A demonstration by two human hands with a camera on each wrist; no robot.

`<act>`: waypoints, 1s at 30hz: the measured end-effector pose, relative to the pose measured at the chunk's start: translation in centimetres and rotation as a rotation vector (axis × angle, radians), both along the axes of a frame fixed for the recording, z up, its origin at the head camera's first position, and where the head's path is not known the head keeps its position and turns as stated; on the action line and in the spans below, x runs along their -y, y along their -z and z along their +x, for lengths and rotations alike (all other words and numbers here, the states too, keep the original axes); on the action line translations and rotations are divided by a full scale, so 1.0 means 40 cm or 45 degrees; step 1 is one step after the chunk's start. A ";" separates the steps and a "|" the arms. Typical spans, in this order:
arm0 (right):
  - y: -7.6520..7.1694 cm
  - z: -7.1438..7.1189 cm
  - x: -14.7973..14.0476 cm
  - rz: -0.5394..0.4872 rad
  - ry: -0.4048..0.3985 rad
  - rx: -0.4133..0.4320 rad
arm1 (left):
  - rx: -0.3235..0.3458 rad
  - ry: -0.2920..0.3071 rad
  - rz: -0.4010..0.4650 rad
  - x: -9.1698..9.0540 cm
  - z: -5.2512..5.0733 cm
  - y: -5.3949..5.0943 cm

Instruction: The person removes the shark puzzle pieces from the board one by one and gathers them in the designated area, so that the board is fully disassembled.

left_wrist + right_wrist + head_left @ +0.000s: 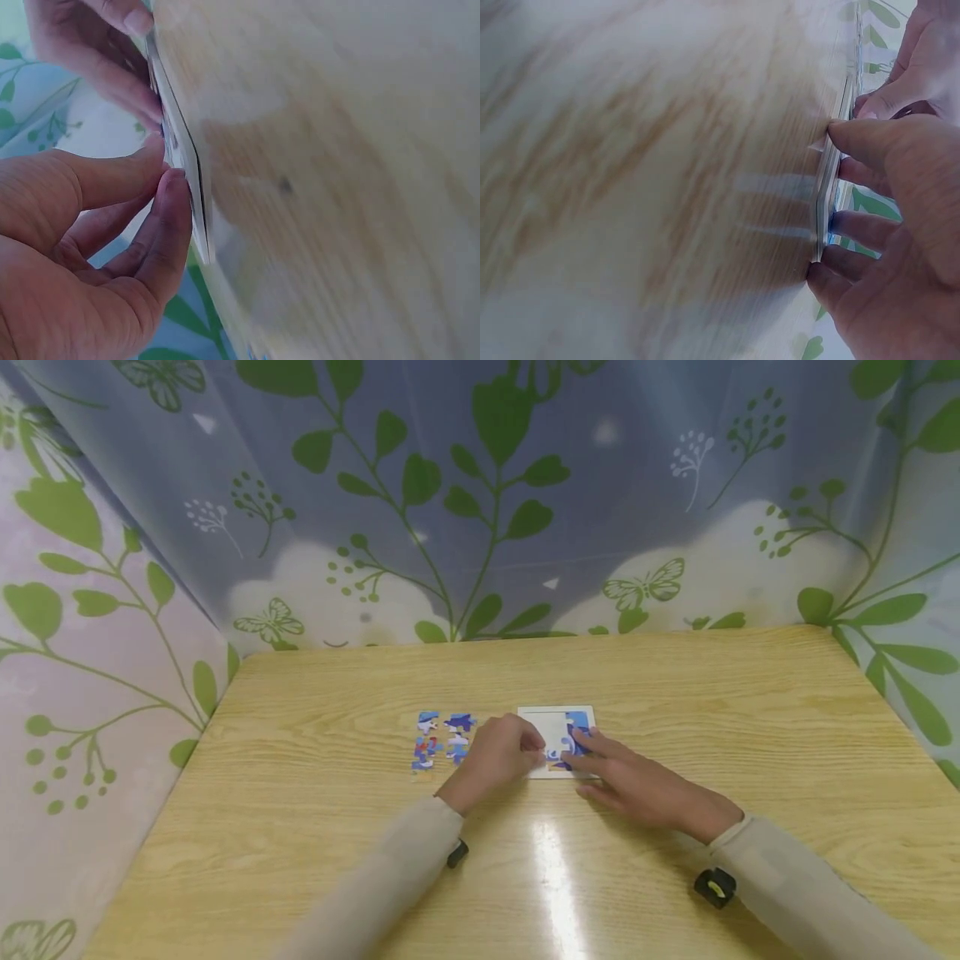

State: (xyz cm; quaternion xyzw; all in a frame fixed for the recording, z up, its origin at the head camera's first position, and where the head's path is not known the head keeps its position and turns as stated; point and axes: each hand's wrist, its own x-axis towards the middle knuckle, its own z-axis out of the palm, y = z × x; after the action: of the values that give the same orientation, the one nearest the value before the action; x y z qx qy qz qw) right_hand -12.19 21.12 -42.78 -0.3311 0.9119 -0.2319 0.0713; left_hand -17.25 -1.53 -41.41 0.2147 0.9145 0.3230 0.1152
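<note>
A white square puzzle board (542, 723) lies on the table, with joined blue jigsaw pieces (579, 722) along its right side and part of its lower edge. My left hand (497, 752) is over the board's left part, thumb and fingertips pinched together at the surface. The small puzzle piece between them is mostly hidden by the fingers. On the right edge of the board rests my right hand (641, 783), fingers stretched out over the joined pieces. In the right wrist view, its fingertips (845, 223) touch the side of the board.
Several loose jigsaw pieces (426, 750) in blue, white and red are laid out left of the board, partly behind the left hand. The wooden table (315, 827) ends at a leaf-patterned curtain (465, 510) behind and at both sides.
</note>
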 end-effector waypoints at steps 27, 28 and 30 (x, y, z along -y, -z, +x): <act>-0.006 0.009 -0.025 0.034 -0.020 0.067 | 0.013 -0.036 0.003 -0.029 -0.002 0.005; -0.007 0.009 -0.025 0.039 -0.020 0.070 | 0.023 -0.041 0.009 -0.029 -0.002 0.005; -0.008 0.010 -0.024 0.048 -0.021 0.072 | 0.041 -0.054 0.017 -0.028 -0.002 0.005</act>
State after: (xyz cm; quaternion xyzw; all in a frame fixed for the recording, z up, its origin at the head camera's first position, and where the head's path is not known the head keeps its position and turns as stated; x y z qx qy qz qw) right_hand -11.78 22.08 -42.44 -0.3305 0.9109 -0.2234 0.1053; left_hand -17.32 -0.40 -41.63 0.1907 0.9148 0.3347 0.1216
